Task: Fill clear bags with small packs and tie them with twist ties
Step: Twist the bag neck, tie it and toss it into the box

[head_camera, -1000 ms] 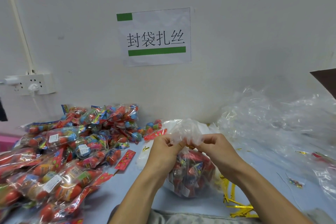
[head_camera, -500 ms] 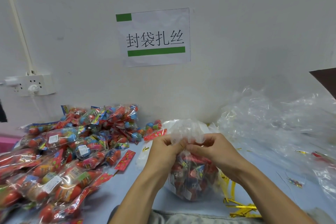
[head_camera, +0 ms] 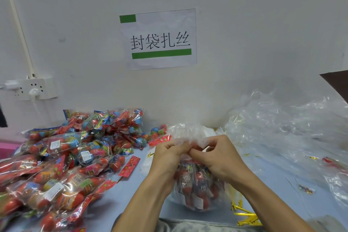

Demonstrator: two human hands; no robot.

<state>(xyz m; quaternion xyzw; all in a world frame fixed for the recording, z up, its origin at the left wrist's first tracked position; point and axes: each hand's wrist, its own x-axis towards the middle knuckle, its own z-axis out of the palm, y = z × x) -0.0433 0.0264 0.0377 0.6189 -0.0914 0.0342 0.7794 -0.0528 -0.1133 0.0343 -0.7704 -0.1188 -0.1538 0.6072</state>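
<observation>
Both hands work the neck of 1 filled bag. Left hand (head_camera: 166, 153) and right hand (head_camera: 216, 158) meet fingertip to fingertip, each pinching the gathered top of the clear plastic bag stuffed with red-and-blue small packs (head_camera: 195, 184). Bag sits on the pale blue table (head_camera: 135, 190) right in front of the person, body below the hands, loose crumpled top flaring above the pinch. Can't tell whether a twist tie is already between the fingers; the pinch point is hidden.

Progress, my read:
- Filling of this bag: done, it looks full.
- Neck: gathered and held.
- Tying: either just starting or mid-twist; not confirmable.
- Plenty left overall.

Counts:
- Bags in hand: 1.
- Hands on it: 2.
- Heap of loose red, orange and blue cellophane small packs (head_camera: 66, 156) on the left of the table: dozens, overlapping, no exact count possible. I can't tell finished bags from loose packs in that heap.
- Pile of empty crinkled clear bags (head_camera: 282, 128) on the right: 1 pile, sheets not separable by eye.
- Gold foil twist ties (head_camera: 244, 214) near the table's front edge, just right of the bag: 1 loose bunch, several strips, a few strays further right.
- Red printed card strips (head_camera: 130, 166) lying flat between heap and bag: at least 2.

Background: 1 white paper wall sign with green bars (head_camera: 160, 39), 1 white wall power strip (head_camera: 32, 88) with 1 plug in it.
</observation>
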